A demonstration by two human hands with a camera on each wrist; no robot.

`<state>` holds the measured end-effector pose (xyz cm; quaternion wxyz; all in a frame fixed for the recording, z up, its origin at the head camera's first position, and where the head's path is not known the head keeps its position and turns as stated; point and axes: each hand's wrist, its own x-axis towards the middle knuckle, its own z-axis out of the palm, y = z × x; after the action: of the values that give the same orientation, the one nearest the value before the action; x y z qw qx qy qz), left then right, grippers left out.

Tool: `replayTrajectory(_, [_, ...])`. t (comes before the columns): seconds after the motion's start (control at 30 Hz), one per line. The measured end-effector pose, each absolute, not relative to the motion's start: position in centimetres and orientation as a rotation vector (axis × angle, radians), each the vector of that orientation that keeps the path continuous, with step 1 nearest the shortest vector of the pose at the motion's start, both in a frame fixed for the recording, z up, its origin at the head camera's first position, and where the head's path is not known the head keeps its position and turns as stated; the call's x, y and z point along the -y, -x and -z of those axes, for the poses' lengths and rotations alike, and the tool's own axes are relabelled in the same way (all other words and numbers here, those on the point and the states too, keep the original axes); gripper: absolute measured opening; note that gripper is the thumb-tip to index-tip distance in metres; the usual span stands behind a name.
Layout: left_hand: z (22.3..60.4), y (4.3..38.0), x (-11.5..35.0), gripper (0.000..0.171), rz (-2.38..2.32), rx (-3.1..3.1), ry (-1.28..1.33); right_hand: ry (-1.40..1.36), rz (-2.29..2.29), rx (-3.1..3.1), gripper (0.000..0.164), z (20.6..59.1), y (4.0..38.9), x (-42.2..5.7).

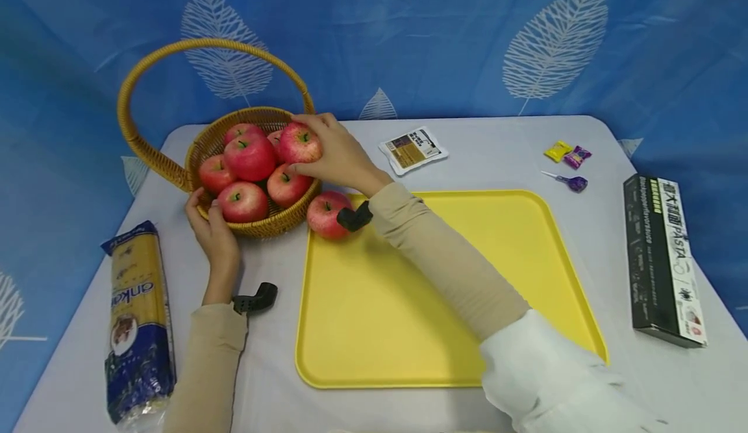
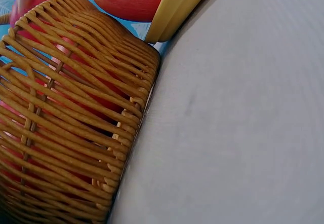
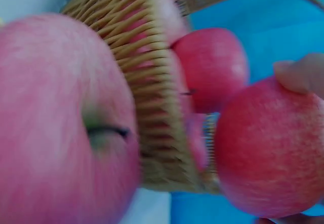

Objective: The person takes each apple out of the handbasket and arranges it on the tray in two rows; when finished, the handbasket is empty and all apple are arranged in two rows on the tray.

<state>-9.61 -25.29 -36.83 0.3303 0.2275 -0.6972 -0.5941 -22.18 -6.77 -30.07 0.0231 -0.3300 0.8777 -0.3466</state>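
Note:
My right hand (image 1: 341, 154) grips a red apple (image 1: 301, 143) over the right side of the wicker basket (image 1: 274, 226). Fingers and thumb lie on opposite sides of that apple, which fills the right part of the right wrist view. At the basket's near left edge, my left hand (image 1: 217, 238) holds the rim, thumb beside a low apple (image 1: 242, 202). Several more red apples are heaped inside, one large apple (image 1: 250, 156) on top. Another apple (image 1: 328, 215) rests at the far left corner of the yellow tray (image 1: 374, 329), under my right wrist.
The basket's tall handle (image 1: 216, 43) arches up at the back. Left of the tray lies a blue and gold pasta bag (image 1: 139, 316). A white packet (image 1: 413, 150), small candies (image 1: 558, 151), a purple lollipop (image 1: 575, 184) and a black pasta box (image 1: 663, 258) lie behind and right.

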Motion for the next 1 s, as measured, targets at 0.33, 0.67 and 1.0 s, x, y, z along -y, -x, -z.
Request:
replayTrajectory(0.33, [37.0,9.4,25.0,0.041,1.557,1.8,-0.58,0.942,1.207,-2.65,0.065,32.7,18.3,-4.7])
replayTrajectory(0.67, [38.3,10.0,26.3,0.042,1.533,1.806,-0.567,0.816,1.072,-2.655,0.068,37.0,15.2,-8.9])
replayTrajectory(1.0, [40.0,10.6,27.2,0.038,1.481,1.808,-0.563,0.903,1.053,-2.627,0.074,37.0,15.4,-7.9])
